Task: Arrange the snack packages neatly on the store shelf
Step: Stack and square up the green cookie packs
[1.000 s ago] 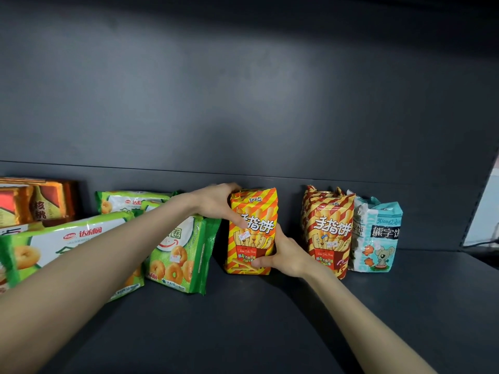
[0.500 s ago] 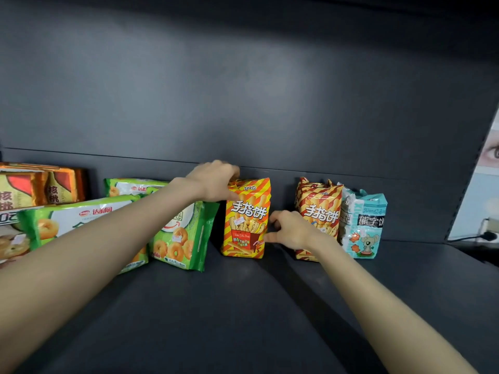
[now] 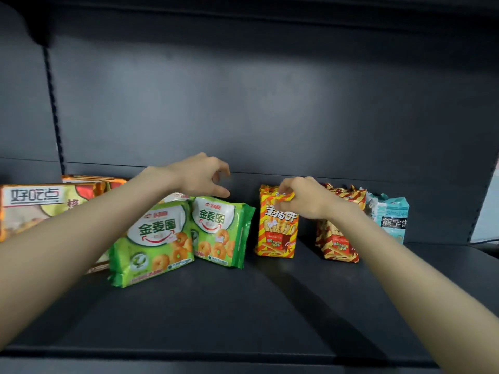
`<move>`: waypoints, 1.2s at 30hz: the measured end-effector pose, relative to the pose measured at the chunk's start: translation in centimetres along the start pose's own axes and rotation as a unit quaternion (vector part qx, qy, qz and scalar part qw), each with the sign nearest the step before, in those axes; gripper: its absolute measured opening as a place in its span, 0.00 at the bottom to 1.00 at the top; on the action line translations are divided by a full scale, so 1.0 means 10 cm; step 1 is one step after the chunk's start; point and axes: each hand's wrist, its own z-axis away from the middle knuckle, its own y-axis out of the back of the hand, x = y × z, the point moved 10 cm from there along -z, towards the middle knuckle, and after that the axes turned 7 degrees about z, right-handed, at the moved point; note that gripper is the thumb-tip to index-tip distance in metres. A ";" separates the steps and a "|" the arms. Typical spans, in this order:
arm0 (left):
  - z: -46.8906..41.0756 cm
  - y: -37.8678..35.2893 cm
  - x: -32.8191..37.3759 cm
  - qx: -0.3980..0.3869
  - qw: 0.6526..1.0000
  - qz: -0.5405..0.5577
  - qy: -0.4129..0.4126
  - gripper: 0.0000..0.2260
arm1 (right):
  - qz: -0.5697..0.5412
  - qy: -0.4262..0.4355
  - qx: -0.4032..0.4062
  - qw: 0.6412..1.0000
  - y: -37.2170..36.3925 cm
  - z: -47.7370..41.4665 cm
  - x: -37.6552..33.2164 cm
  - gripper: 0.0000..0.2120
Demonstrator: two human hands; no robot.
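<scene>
**Q:** Where does the striped snack pack point(image 3: 277, 234) stand?

**A:** Upright on the shelf point(image 3: 243, 306), about mid-row and close to the back panel point(image 3: 270, 103). There is an open gap on each side of it. I note the right hand point(image 3: 303, 201) at its top edge, with fingers point(image 3: 283, 190) curled over the top seam and pinching it.

**Q:** And the left hand?

**A:** The left hand point(image 3: 201, 175) hovers above the rear green pack point(image 3: 220, 230). Its fingers are loosely curled, with thumb and forefinger apart, and it holds nothing. The thumb tip is just over that pack's top; I cannot tell whether it touches.

**Q:** What crowds the spot?

**A:** To the left, the rear green pack leans with its right edge near the striped snack pack but apart from it. A front green pack point(image 3: 155, 244) overlaps the rear one's left side and tilts back. Further left, orange packs point(image 3: 32, 209) lie partly behind my view of the left forearm. To the right, a second striped pack point(image 3: 337, 245) stands partly hidden by the right wrist. A pale blue pack point(image 3: 391, 217) stands against its far side.

**Q:** Anything in front?

**A:** Only the two forearms cross the dark shelf.
</scene>
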 end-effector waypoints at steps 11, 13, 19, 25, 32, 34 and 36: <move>0.84 -0.06 -1.03 -0.039 0.998 -0.012 0.037 0.27 | -0.043 -0.031 -0.017 0.998 -0.44 -0.06 -0.85 0.25; 0.92 -0.11 -1.18 -0.044 0.998 -0.010 0.046 0.31 | -0.072 -0.055 -0.005 0.996 -0.50 -0.02 -0.89 0.28; 1.01 -0.30 -1.49 -0.087 0.993 0.000 0.076 0.40 | -0.144 -0.097 -0.008 0.985 -0.64 0.02 -0.98 0.35; 0.97 -0.41 -1.55 -0.095 0.994 0.019 0.052 0.30 | -0.188 -0.166 -0.023 0.968 -0.81 -0.14 -0.86 0.37; 0.86 -0.45 -1.53 -0.083 0.994 0.072 0.026 0.33 | -0.286 -0.149 -0.002 0.947 -0.92 -0.36 -0.84 0.17; 0.81 -0.45 -1.51 -0.066 0.995 0.077 0.015 0.34 | -0.381 -0.150 -0.018 0.912 -0.95 -0.39 -0.90 0.21; 0.77 -0.45 -1.46 -0.048 0.995 0.087 0.003 0.36 | -0.435 -0.141 -0.043 0.888 -0.99 -0.43 -0.98 0.20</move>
